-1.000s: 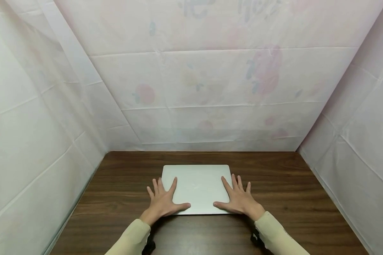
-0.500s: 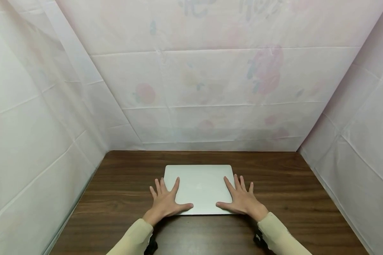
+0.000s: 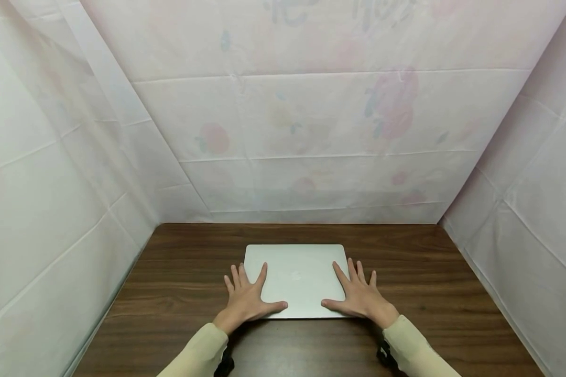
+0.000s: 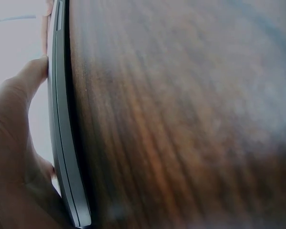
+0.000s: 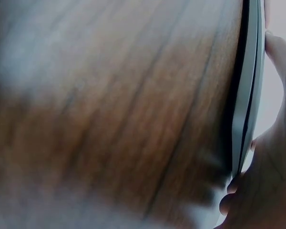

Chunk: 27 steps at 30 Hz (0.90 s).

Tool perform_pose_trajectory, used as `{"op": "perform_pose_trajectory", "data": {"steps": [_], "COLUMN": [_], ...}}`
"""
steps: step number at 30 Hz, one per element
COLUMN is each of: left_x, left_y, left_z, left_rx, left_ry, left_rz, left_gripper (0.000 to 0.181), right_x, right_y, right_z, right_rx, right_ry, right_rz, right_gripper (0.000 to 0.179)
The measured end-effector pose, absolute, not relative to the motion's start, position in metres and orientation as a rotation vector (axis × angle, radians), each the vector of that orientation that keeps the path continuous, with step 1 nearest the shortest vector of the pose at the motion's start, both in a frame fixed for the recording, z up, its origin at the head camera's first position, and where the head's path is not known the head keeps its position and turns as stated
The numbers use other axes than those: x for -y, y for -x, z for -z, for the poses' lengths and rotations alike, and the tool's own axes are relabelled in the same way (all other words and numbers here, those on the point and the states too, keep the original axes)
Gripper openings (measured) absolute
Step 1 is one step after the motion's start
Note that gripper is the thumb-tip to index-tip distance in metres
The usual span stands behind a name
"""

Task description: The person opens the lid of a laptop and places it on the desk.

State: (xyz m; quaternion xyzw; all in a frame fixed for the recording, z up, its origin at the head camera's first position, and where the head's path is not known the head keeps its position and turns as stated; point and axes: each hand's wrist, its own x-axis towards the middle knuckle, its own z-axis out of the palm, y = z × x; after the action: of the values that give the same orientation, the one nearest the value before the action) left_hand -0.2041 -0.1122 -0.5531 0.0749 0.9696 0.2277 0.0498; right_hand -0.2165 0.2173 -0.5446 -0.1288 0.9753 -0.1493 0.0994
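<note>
A closed silver laptop [image 3: 298,280] lies flat on the dark wooden table, with a faint logo at the middle of its lid. Over its left side rests my left hand [image 3: 245,300], fingers spread, the thumb and index finger on the lid and the other fingers reaching past the edge. My right hand [image 3: 361,299] mirrors this on the right side. In the left wrist view the thumb [image 4: 32,74] touches the lid beside the laptop's thin front edge [image 4: 63,114]. The right wrist view shows the opposite end of that edge [image 5: 248,90].
The brown wood-grain table [image 3: 184,293] spreads around the laptop on all sides. White sheets with faded fruit prints hang behind the table [image 3: 311,120] and at its left [image 3: 42,209] and right [image 3: 537,209]. Dark straps show under both pale sleeves [image 3: 200,348].
The laptop and both hands have slid slightly to the right together, mostly in the first half second. The fingers keep the same spread.
</note>
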Motion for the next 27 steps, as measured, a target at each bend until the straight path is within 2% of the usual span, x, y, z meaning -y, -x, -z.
{"op": "perform_pose_trajectory", "data": {"steps": [27], "left_x": [0.100], "left_y": [0.212], "left_z": [0.549], "left_rx": [-2.963], "left_ry": [-0.232], "left_rz": [-0.662], "left_gripper": [0.124], "right_x": [-0.228], "right_y": [0.225], "right_z": [0.541], "right_rx": [-2.824], "right_ry": [0.359], "right_rz": [0.449], "right_gripper": [0.109]}}
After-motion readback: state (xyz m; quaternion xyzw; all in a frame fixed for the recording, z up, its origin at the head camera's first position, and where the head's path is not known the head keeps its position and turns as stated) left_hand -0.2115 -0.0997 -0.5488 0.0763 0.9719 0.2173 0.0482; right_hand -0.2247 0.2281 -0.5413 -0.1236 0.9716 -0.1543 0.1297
